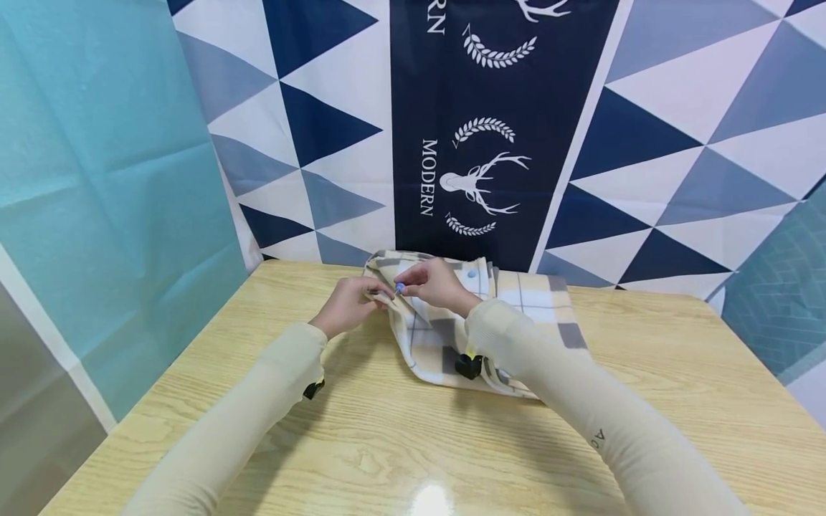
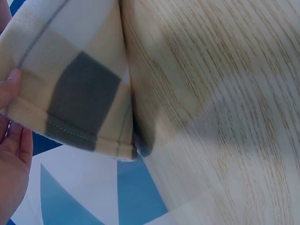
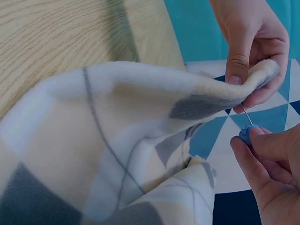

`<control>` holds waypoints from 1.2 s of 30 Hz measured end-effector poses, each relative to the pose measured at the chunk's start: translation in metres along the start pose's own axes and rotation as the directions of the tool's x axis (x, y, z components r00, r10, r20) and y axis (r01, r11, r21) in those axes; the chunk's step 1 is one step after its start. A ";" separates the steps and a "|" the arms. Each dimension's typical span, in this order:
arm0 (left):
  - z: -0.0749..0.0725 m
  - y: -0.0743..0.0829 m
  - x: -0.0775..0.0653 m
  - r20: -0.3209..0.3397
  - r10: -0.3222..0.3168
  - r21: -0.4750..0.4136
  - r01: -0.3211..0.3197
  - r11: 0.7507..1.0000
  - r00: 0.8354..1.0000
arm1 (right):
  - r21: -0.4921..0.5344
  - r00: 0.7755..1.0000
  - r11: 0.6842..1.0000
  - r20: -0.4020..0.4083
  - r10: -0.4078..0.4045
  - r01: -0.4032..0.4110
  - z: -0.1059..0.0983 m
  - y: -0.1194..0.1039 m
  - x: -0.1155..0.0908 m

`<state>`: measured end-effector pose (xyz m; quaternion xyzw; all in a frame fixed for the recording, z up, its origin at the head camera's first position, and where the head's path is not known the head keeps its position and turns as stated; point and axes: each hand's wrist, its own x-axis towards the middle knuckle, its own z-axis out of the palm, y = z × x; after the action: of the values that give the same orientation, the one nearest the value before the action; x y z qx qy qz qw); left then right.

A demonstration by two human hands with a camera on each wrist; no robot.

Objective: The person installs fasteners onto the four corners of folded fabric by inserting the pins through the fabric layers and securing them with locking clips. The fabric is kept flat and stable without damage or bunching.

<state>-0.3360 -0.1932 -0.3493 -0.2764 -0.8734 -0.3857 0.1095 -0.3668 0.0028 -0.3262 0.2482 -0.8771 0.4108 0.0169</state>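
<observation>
A plaid fleece blanket in cream, white and grey lies folded on the table, its left end raised. My left hand pinches the blanket's hemmed edge between thumb and fingers, also seen from the left wrist. Facing it, my right hand pinches a pin by its blue, flower-like head. In the right wrist view the pin's thin metal shaft points up to the blanket edge just beneath the left fingers; its tip is hidden there. A second small blue round piece sits on the blanket, right of my right hand.
The light wood table reaches back to a wall hanging of blue, grey and white triangles with a dark deer panel. A teal curtain hangs along the left side. Black wrist cameras hang under both sleeves.
</observation>
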 end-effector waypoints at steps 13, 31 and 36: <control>-0.002 0.000 0.001 -0.003 0.008 -0.002 -0.008 1.000 1.000 | -0.083 0.998 0.995 -0.025 -0.061 0.058 0.000 -0.006 -0.001; 0.001 -0.003 -0.002 -0.037 0.033 -0.001 -0.033 0.999 0.999 | -0.117 0.992 0.986 0.014 -0.122 0.123 0.005 -0.011 -0.008; -0.001 -0.006 -0.005 -0.050 0.009 -0.008 -0.009 1.000 0.999 | -0.074 0.991 0.991 0.076 -0.108 0.114 -0.009 -0.003 -0.011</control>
<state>-0.3355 -0.1991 -0.3544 -0.2712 -0.8675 -0.3956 0.1317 -0.3578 0.0124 -0.3206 0.3102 -0.8774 0.3654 0.0181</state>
